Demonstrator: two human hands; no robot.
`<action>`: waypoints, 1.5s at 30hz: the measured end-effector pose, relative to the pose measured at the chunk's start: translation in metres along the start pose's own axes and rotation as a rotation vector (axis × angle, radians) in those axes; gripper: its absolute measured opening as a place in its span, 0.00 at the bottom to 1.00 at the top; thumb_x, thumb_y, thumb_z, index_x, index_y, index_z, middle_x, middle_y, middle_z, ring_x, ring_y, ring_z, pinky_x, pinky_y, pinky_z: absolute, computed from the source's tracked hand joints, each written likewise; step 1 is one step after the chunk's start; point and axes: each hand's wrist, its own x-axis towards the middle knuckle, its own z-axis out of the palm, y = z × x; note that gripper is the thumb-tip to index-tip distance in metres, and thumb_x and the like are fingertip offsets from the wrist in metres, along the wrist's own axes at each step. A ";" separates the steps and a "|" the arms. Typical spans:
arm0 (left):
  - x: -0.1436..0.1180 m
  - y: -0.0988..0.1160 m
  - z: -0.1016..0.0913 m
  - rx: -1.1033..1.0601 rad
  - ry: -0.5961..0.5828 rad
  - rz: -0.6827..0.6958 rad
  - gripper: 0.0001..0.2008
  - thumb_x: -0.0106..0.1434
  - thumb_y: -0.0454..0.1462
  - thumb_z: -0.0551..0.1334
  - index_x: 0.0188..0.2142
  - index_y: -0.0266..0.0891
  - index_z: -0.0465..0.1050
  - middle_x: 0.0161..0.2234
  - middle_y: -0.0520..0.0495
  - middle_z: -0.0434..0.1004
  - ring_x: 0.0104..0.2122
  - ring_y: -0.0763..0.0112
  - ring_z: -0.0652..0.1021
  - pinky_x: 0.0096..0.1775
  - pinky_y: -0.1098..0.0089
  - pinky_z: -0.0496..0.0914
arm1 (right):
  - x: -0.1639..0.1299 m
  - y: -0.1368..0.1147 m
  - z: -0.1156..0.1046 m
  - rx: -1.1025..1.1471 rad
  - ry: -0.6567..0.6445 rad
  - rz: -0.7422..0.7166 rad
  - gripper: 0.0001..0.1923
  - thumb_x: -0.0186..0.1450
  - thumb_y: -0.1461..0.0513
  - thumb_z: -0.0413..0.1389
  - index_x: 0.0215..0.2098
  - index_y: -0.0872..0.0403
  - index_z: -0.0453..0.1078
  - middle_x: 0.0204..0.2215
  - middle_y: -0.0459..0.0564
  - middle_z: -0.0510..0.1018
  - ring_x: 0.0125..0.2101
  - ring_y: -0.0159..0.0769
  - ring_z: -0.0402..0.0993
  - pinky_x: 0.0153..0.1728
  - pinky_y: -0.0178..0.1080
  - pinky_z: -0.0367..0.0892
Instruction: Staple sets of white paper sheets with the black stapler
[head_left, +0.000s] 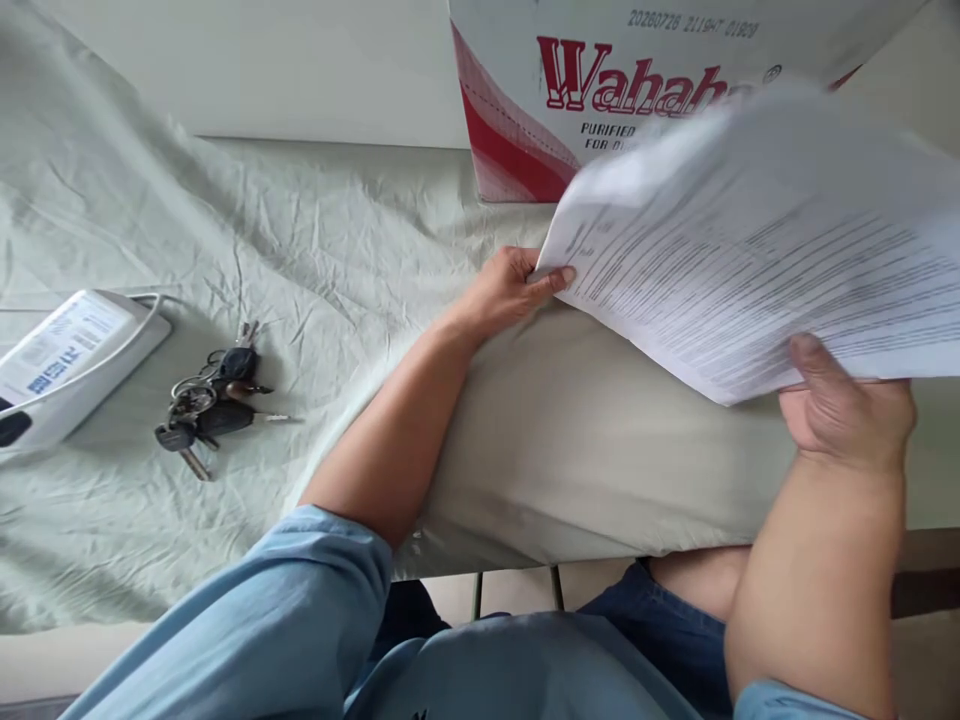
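Wrinkled pale cloth point(315, 240) over table, cardboard box point(600, 90) against wall.

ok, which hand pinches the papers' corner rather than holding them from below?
The left hand: it pinches the papers' near-left corner. The right hand supports the lower edge.

Printed paper sheets point(757, 240), white, blurred, lifted and tilted above table.
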 end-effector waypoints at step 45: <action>-0.005 0.030 0.022 0.230 0.001 -0.371 0.14 0.74 0.30 0.68 0.29 0.38 0.80 0.25 0.51 0.82 0.22 0.78 0.64 0.30 0.67 0.60 | -0.004 0.020 0.013 -0.168 -0.140 0.676 0.32 0.42 0.40 0.89 0.34 0.49 0.88 0.26 0.44 0.87 0.28 0.36 0.81 0.33 0.39 0.80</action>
